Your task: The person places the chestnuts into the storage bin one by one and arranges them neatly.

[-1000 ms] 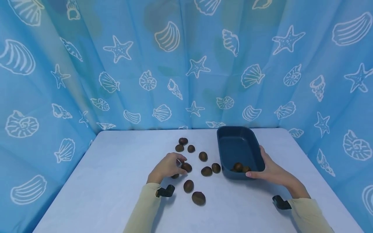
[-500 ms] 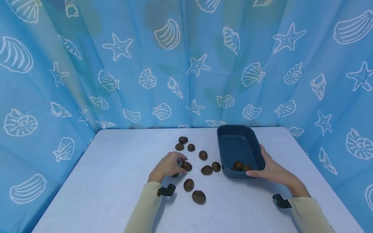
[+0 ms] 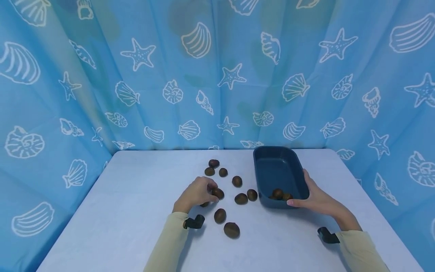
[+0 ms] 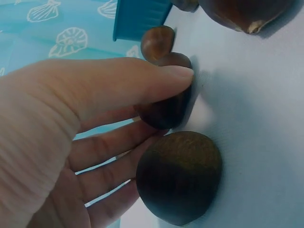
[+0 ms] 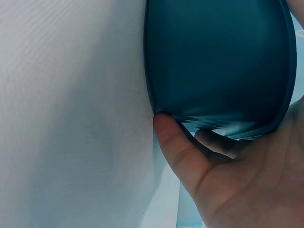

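"Dark blue, that bin (image 3: pixel 278 172), with chestnuts (image 3: pixel 277 194) inside. Who held it?"

"The right hand (image 3: pixel 314 198), gripping its near corner. The left hand (image 3: pixel 196 192) was curled nearly closed round another chestnut (image 3: pixel 218 194) on the tabletop (image 3: pixel 142 196), left of the bin."

"Which step was that?"

"Picking up, I judged. Next called for a snug pinch and a lift."
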Demonstrator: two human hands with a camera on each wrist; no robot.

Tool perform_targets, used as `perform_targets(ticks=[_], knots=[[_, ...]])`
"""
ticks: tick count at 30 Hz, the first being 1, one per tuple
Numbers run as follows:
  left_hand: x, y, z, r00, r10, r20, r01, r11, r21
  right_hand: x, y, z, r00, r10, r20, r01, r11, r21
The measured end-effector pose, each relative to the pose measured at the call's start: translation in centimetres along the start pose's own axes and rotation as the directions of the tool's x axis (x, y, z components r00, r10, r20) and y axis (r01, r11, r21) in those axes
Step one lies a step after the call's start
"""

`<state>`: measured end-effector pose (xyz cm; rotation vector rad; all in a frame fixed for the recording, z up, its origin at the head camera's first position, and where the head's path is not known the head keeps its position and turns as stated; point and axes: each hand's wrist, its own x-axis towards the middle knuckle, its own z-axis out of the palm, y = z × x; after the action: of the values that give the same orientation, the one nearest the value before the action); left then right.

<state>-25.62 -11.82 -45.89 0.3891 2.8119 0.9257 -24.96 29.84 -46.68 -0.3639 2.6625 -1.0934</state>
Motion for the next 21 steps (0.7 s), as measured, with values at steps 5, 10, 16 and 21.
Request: perform_targets(ticks=[5,10,16,21], knots=[[0.1,0.1,-0.2,0.999,0.028,-0.016,-0.029,0.999,-0.036,0.0,0.1,-0.1,1.0,-0.004,-0.001,0.004,1.0,0.0],[0.2,0.4,-0.4,0.997,0.061,-0.05,-0.064,0.996,-0.063,-0.1,0.1,-0.1,1.0,0.001,0.004,-0.001,1.0,0.003],[0.3,1.6,-0.5,0.989,0.108,-0.104,-0.119,0.987,-0.106,-0.2,0.2,-0.2,1.0,0.012,0.001,-0.012,1.0,-0.013],[0.2,2.7,-0.6,0.98,0.096,-0.177,-0.123,0.981,-0.153,0.1,0.2,0.0,1.0,0.004,0.002,-0.004,1.0,-0.013]])
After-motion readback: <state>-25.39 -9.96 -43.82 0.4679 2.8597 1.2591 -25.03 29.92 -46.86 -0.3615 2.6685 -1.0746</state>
